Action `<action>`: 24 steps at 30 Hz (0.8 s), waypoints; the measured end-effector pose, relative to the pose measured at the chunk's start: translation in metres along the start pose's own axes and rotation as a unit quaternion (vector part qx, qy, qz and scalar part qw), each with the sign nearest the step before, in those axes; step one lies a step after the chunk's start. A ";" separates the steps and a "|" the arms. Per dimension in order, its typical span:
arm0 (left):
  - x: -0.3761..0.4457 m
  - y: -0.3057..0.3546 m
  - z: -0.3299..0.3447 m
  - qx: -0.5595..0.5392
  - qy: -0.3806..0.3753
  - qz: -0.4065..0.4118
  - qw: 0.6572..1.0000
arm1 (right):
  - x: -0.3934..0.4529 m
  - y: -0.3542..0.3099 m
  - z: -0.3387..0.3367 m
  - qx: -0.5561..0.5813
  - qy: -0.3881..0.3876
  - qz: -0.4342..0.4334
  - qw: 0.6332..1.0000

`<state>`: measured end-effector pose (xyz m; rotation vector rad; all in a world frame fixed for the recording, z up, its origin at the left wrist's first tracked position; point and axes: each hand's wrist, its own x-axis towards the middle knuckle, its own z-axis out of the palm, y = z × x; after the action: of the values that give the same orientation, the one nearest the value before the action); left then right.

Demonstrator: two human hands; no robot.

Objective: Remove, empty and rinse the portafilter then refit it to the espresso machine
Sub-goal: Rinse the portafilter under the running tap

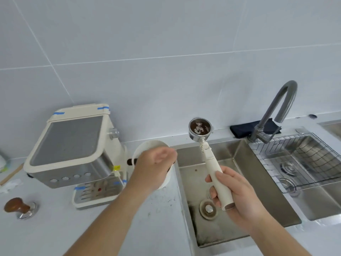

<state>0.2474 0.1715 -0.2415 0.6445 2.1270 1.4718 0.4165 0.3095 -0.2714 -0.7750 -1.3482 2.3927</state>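
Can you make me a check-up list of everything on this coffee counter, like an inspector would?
Surface: pale counter with dark coffee specks near the sink.
Job's things: portafilter off the espresso machine, held basket-up above the sink, brown residue inside.
Clutter: white knock bin, wooden-handled tamper, dark cloth behind the faucet.
Hands: right hand grips the portafilter handle; left hand hovers loosely curled over the bin, holding nothing visible.
Cables: a thin pale tube or cord at the machine's right side; cannot tell which.
Surroundings: grey tiled wall, wire rack in the second basin.
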 end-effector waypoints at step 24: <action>0.027 0.038 0.248 -0.105 -0.097 -0.113 0.983 | -0.008 -0.019 -0.159 0.011 0.099 -0.004 0.995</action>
<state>0.3840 0.3793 -0.2865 0.4330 1.8015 1.4209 0.5154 0.4269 -0.3189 -0.9695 -1.2415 2.2528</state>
